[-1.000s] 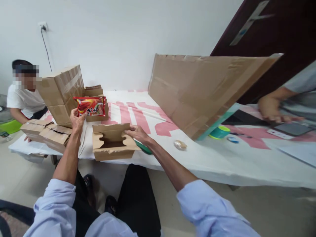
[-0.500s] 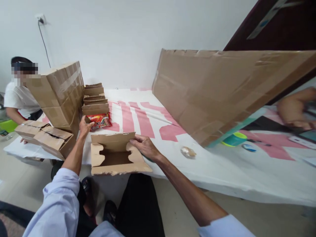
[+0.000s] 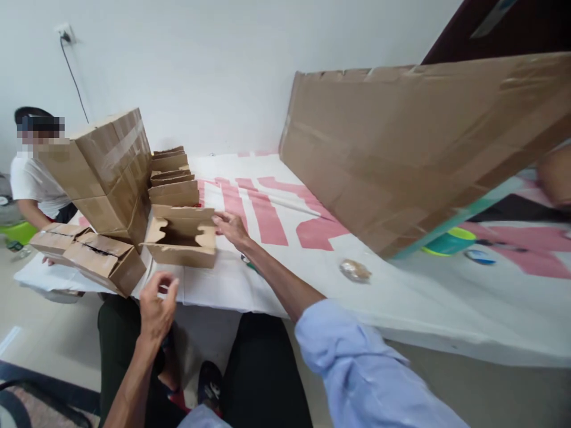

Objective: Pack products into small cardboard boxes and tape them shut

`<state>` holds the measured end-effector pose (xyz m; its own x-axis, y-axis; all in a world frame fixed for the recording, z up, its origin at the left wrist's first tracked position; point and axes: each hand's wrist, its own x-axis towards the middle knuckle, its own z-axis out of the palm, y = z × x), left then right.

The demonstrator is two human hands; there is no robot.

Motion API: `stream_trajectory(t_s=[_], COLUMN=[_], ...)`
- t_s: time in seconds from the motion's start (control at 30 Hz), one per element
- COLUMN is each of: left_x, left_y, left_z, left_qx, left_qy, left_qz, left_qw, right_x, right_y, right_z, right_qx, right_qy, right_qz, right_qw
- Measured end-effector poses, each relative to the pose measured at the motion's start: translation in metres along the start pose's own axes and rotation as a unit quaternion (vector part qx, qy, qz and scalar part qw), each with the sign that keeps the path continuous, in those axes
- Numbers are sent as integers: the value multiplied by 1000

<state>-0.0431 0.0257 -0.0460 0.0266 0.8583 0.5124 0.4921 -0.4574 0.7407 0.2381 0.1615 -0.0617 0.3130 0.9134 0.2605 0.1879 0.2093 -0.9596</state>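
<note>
An open cardboard box (image 3: 181, 257) stands on the cloth-covered table, its notched side flaps spread and its inside showing. My right hand (image 3: 231, 229) pinches the upper right corner of its back flap. In front of the box, near the table edge, my left hand (image 3: 158, 303) hangs in the air with curled fingers apart from the thumb and nothing between them. A row of open cardboard boxes (image 3: 173, 191) stands behind the held box. Only a sliver of red shows there. Under my right wrist lies a small dark green object (image 3: 250, 263), partly covered.
Taped cartons (image 3: 111, 160) are stacked at the left, with closed boxes (image 3: 100, 261) before them. A co-worker (image 3: 38, 184) sits beyond. A large cardboard panel (image 3: 401, 148) leans on the right; a roll of tape (image 3: 354, 270) and a teal tub (image 3: 448, 242) lie near it.
The open box has moved back and left, now standing in front of the red packet and hiding it. My left hand has left the packet and drawn back toward me. My right hand moved with the box.
</note>
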Motion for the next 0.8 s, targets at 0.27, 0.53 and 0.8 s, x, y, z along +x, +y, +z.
stream_trajectory(t_s=[0.27,0.53,0.8], left_x=[59,97,169], left_y=[-39,-73,-102], left_z=[57,92,120], left_qx=[233,204,173], left_qy=[-130,-85,-91], left_qz=[-116,-155,-134], left_qw=[957,963,972], right_x=[-75,-157,-158], right_y=[31,72,73], right_z=[-3,-15,-11], right_qx=[-173,-367,-401], right_qy=[-8,-64,-58], right_qz=[-131,-175,-187], right_qw=[976,911,895])
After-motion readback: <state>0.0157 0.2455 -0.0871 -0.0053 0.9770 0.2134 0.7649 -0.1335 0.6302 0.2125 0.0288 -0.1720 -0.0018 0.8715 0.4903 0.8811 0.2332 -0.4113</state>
